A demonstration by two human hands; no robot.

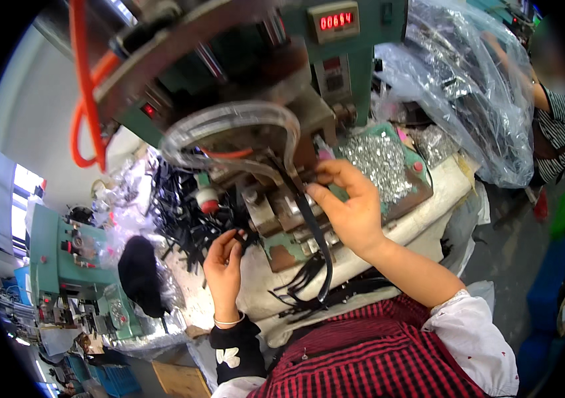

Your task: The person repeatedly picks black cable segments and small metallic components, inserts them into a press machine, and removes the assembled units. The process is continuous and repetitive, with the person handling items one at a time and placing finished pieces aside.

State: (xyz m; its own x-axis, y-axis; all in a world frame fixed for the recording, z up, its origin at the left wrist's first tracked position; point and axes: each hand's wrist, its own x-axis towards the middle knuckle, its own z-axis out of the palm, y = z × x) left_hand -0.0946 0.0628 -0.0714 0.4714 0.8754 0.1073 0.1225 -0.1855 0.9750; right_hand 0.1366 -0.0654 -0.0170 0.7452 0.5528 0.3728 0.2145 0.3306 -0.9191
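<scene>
My right hand (pixel 357 211) is at the working head of a green press (pixel 282 255), thumb and fingers closed at the edge of a long black strap (pixel 310 222). The strap runs from the press head down over its front and curls toward my apron. My left hand (pixel 224 263) is lower and to the left, its fingertips pinched on a dark strap end beside a heap of black straps (pixel 186 205). A clear bent tube guard (pixel 229 114) arches above the press head. Exactly what sits under the head is hidden.
Small shiny metal pieces (pixel 378 162) fill a green tray right of the press. A red-capped knob (pixel 208 201) stands near my left hand. Orange hose (pixel 78 86) hangs at upper left. A large clear plastic bag (pixel 461 86) and another person's striped sleeve (pixel 561 132) are at right.
</scene>
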